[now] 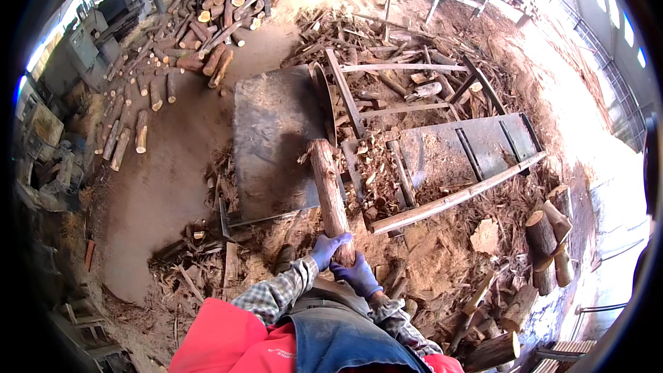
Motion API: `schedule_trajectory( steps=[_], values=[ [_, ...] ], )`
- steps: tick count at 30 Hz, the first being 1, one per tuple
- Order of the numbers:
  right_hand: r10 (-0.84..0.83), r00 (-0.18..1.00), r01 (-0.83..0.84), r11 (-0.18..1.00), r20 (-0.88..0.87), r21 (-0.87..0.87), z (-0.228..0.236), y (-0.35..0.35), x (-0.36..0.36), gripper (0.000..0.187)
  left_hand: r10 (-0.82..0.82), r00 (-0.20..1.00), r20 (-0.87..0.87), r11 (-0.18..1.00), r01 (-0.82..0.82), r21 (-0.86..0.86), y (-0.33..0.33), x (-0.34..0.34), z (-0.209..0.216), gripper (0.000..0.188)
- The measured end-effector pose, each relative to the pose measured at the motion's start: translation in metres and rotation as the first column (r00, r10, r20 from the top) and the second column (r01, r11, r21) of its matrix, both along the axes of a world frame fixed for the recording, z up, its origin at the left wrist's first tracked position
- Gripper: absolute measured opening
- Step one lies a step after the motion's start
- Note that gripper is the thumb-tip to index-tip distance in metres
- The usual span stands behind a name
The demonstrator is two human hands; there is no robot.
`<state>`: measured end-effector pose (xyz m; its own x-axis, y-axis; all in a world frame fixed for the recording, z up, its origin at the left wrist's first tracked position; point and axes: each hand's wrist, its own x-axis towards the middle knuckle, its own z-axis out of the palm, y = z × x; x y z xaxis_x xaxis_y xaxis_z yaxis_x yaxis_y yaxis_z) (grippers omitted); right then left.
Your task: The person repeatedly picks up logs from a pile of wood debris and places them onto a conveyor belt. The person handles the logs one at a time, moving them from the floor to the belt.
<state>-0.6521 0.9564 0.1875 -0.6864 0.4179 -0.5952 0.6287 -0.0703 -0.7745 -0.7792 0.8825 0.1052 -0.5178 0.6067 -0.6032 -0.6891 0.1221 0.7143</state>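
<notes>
My left hand, in a purple glove, is closed around the near end of a log. My right hand, gloved the same way, grips that end from the right, slightly closer to me. The log is reddish brown and points away from me. Its far end reaches over the right edge of a dark metal table; whether it rests there I cannot tell. Beyond that end, a thin curved metal piece stands along the table's right side, looking like a blade seen nearly edge-on.
Right of the log is a slatted metal bed with a wooden rail and wood chips. Cut logs stand at the right. A large log pile lies far left. Bark scraps litter the ground near my feet.
</notes>
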Motion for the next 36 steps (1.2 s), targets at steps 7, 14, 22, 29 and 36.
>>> schedule_trajectory(
  steps=[7,14,22,29,36],
  values=[
    [0.0,0.998,0.011,0.986,-0.065,0.164,-0.013,0.027,-0.021,0.081,0.041,0.998,0.038,0.992,-0.045,0.114,0.041,-0.027,-0.021,0.048],
    [-0.063,0.916,-0.051,0.962,-0.396,-0.27,-0.022,0.069,-0.099,0.079,-0.198,0.98,0.01,0.979,0.199,-0.048,0.046,-0.125,0.047,0.08],
    [-0.409,0.912,0.012,0.06,-0.013,-0.998,-0.047,0.004,0.023,0.088,-0.023,0.919,0.394,0.959,-0.091,0.268,-0.003,-0.031,0.014,0.056],
    [-0.268,0.942,0.104,0.805,-0.202,-0.584,-0.015,0.023,0.018,0.053,0.088,0.981,0.17,0.996,-0.092,0.01,0.022,-0.019,-0.002,0.072],
    [-0.435,0.863,0.134,0.687,-0.257,-0.714,-0.038,0.029,0.011,0.053,0.046,0.999,0.011,0.997,-0.046,-0.059,0.051,-0.035,-0.006,0.06]
  ],
)
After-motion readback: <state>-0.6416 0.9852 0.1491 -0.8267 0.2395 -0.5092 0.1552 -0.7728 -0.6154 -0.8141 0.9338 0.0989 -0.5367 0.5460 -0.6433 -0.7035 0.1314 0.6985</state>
